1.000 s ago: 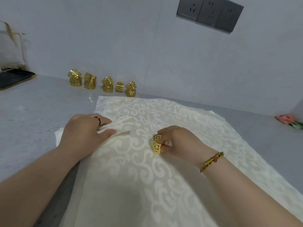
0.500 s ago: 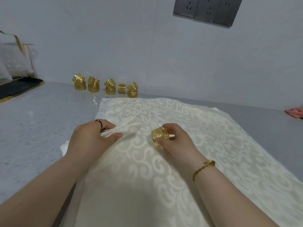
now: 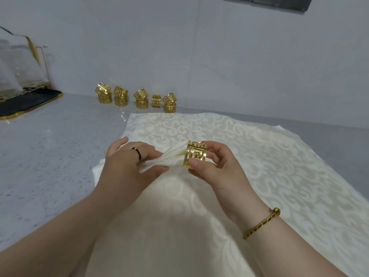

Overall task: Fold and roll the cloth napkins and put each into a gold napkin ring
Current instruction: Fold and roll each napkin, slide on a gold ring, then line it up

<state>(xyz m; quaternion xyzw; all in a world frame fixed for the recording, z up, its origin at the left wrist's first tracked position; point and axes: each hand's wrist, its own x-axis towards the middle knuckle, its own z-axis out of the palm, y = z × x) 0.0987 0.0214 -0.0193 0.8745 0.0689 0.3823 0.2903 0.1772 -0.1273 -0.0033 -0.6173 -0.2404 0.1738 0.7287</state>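
Observation:
A cream patterned napkin [image 3: 249, 156] lies spread over the grey counter. My left hand [image 3: 129, 162] grips a gathered, rolled end of napkin [image 3: 169, 158], lifted above the cloth. My right hand [image 3: 215, 166] pinches a gold napkin ring [image 3: 195, 154] between thumb and fingers. The tip of the rolled napkin sits inside the ring. Both hands hover close together over the middle of the cloth.
Several more gold rings [image 3: 139, 97] stand in stacked pairs along the back wall. A black tray with a gold edge [image 3: 26, 103] and clear glassware [image 3: 18, 66] sit at the far left. Bare grey counter [image 3: 50, 146] stretches to the left of the cloth.
Both hands rose off the cloth. My right hand brought the ring leftward onto the napkin end held by my left hand; the end now enters the ring.

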